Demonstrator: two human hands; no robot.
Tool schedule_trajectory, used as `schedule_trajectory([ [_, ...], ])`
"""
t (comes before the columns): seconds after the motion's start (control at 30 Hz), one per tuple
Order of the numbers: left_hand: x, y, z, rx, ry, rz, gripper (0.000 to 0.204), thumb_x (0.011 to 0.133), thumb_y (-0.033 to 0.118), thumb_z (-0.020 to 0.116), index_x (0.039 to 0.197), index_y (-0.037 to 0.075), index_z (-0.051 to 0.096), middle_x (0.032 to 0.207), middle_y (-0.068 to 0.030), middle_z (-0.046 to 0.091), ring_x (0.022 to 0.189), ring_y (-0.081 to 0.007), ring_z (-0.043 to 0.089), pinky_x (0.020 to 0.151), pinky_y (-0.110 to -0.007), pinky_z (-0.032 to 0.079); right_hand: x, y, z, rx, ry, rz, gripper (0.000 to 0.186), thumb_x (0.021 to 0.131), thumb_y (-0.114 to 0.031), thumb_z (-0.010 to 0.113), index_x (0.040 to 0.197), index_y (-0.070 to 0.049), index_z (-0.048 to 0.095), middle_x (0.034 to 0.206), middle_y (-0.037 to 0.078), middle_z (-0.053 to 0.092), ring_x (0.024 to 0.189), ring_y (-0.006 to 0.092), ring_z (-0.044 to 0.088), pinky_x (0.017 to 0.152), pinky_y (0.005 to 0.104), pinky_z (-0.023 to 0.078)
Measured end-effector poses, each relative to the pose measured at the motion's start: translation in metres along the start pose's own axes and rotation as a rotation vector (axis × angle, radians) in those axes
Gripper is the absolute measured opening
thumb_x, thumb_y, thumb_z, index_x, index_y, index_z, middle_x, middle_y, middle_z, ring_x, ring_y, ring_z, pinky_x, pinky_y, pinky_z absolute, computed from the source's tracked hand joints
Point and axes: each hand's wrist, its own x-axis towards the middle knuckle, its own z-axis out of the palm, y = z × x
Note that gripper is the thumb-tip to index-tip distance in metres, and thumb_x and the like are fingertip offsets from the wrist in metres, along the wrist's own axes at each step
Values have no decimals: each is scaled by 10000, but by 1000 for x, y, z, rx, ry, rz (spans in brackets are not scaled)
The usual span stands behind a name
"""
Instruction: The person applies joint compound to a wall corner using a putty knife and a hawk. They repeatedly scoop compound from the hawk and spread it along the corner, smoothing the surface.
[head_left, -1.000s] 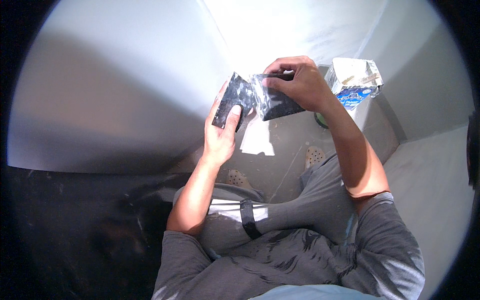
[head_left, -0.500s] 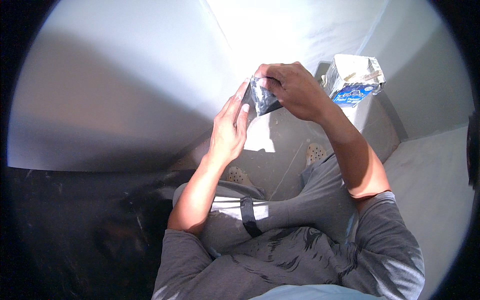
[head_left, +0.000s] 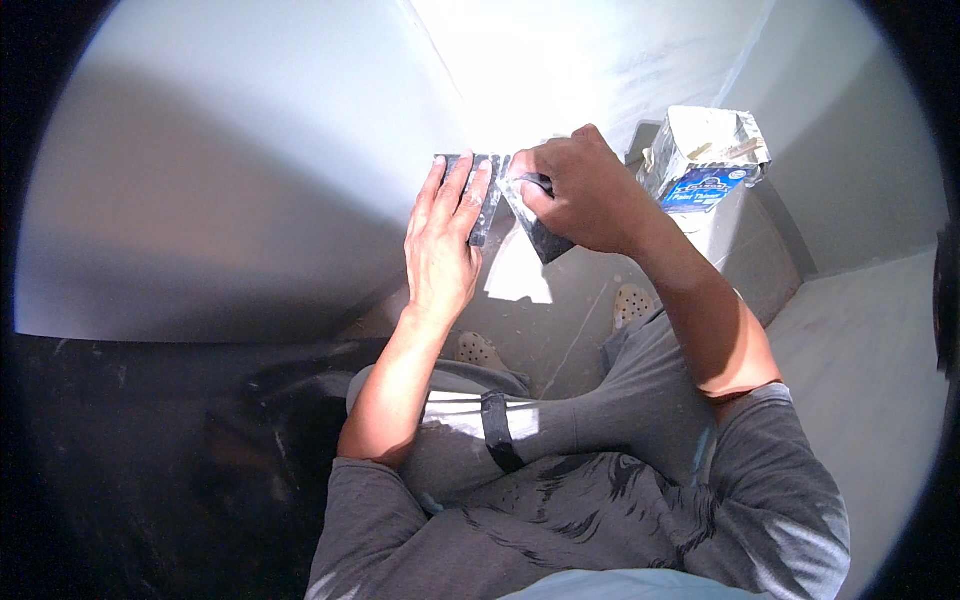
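Observation:
A dark flat scraper blade [head_left: 489, 208] smeared with white compound lies under the fingers of my left hand [head_left: 443, 225], which grips it with the fingertips over its top edge. Just right of it, my right hand [head_left: 575, 190] is closed on a second dark scraper [head_left: 547, 238], whose whitened edge meets or nearly meets the first blade. My right fingers and knuckles cover much of that second blade.
An open carton [head_left: 705, 180] with a blue printed side and white smears stands at the right, sticks inside. Pale walls [head_left: 200, 180] enclose the corner. Below are my legs, sandals [head_left: 632, 303] and the grey floor [head_left: 570, 340]. A dark surface [head_left: 180, 450] fills the lower left.
My left hand has turned so its back faces up, with fingers over the blade instead of the thumb. My right hand has shifted lower and tilted its scraper downward.

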Motion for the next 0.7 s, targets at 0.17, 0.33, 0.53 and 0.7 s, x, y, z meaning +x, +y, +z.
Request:
schedule_trajectory([
  [0.17, 0, 2, -3, 28, -4, 1, 744, 767, -122, 629, 1454, 159, 571, 1552, -114, 483, 1464, -379, 400, 1182, -507, 384, 8, 2, -11, -8, -8, 119, 188, 938, -191, 579, 990, -70, 713, 787, 142, 693, 773, 287, 672, 923, 437, 410],
  [0.33, -1, 0, 1, 14, 35, -2, 820, 709, -183, 546, 1448, 170, 588, 1539, -99, 506, 1449, -361, 430, 1197, -478, 377, 2, -6, -5, -6, -52, 54, 174, 938, -190, 599, 977, -71, 720, 800, 138, 705, 789, 272, 682, 927, 432, 408],
  [0.53, -2, 0, 0, -3, 10, -16, 799, 728, -169, 569, 1454, 163, 578, 1542, -113, 498, 1454, -361, 423, 1195, -480, 380, 10, -7, -16, 22, -169, 165, 185, 933, -201, 614, 1012, -65, 713, 811, 130, 694, 807, 282, 671, 945, 422, 401],
  [0.7, -1, -7, 1, -124, 17, -26, 767, 757, -131, 611, 1473, 138, 552, 1541, -150, 487, 1445, -368, 432, 1187, -477, 387, 1, -12, 2, -50, -31, 33, 176, 935, -210, 618, 976, -77, 726, 829, 129, 714, 834, 290, 689, 947, 441, 418],
])
